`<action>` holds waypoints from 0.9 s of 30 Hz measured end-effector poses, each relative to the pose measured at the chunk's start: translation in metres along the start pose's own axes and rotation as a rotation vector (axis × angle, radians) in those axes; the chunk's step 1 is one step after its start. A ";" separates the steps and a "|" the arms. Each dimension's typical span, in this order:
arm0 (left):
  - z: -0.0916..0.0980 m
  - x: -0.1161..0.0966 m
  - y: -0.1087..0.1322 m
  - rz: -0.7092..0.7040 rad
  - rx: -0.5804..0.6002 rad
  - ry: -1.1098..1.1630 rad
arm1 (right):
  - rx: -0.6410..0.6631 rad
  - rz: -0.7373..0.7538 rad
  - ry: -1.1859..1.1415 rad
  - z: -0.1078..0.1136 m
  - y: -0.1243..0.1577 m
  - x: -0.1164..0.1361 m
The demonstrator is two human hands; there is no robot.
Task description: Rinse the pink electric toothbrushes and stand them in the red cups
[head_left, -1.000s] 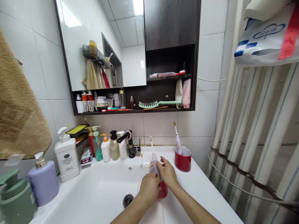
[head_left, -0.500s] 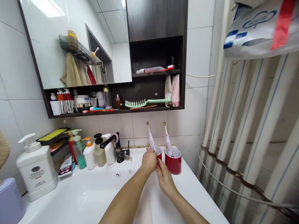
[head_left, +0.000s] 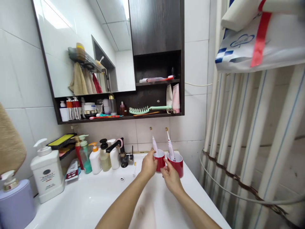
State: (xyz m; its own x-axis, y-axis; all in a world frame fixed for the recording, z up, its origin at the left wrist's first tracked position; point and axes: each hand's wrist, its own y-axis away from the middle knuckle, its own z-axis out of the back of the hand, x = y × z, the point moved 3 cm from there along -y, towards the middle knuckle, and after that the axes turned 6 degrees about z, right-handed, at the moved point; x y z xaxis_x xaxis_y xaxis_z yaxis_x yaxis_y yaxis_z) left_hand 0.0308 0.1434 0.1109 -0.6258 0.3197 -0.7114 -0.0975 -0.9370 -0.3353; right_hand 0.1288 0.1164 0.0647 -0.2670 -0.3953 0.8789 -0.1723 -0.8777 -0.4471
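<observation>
The left hand [head_left: 149, 163] is curled against the left side of a red cup [head_left: 160, 162]; whether the wall is gripped cannot be told, its fingertips being hidden. The right hand [head_left: 172, 177] is held loosely spread at the cup's right, fingers half bent, nothing seen pinched. The cup is stood upright on the white counter [head_left: 194, 186] — mouth up, long axis vertical. Light, stiff, perhaps slippery walls may be expected, best held low around both sides. An electric toothbrush [head_left: 155, 147] is propped inside, head up and tipped left. Just rightward, a second red cup [head_left: 179, 168] is placed, with a similar brush [head_left: 170, 149].
</observation>
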 end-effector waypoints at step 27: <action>0.069 -0.060 0.097 0.183 0.325 1.281 | 0.194 0.023 -0.631 -0.008 0.053 0.132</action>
State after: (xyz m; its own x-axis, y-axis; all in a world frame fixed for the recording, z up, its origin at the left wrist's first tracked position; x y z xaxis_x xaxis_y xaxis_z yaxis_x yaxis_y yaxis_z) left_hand 0.0050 0.0235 0.1635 0.4965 -0.0756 -0.8648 -0.3819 -0.9136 -0.1394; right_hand 0.0766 0.0198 0.1556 0.3488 -0.4460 0.8243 0.0166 -0.8765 -0.4812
